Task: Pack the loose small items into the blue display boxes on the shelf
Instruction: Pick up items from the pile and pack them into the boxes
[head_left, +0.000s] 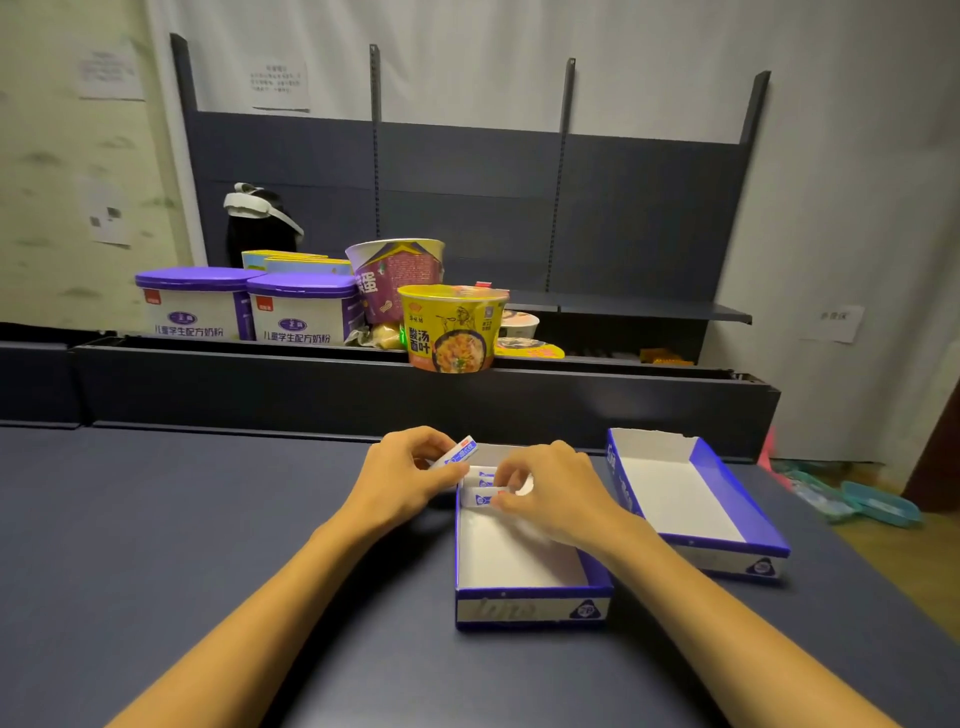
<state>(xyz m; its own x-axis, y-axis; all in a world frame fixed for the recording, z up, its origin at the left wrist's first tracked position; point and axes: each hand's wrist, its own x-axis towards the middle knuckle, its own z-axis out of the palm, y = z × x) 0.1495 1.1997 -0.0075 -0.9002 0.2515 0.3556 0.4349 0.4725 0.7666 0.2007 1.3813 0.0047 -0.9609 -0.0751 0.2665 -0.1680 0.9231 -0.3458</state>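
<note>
Two blue display boxes with white insides lie on the dark shelf surface. The near box (530, 605) is in front of me, and a second box (727, 551) stands to its right with nothing visible inside. At the far end of the near box sit a few small white-and-blue packets (480, 486). My left hand (410, 475) pinches one small white-and-blue packet (461, 453) over the box's far left corner. Inside that far end, my right hand (550, 491) has its fingers curled on a packet.
Behind the dark ledge (415, 384) stand two purple-lidded white tubs (249, 306), a purple noodle cup (397, 278), a yellow noodle cup (451, 327) and other packs. Teal items (872, 506) lie on the floor at the right.
</note>
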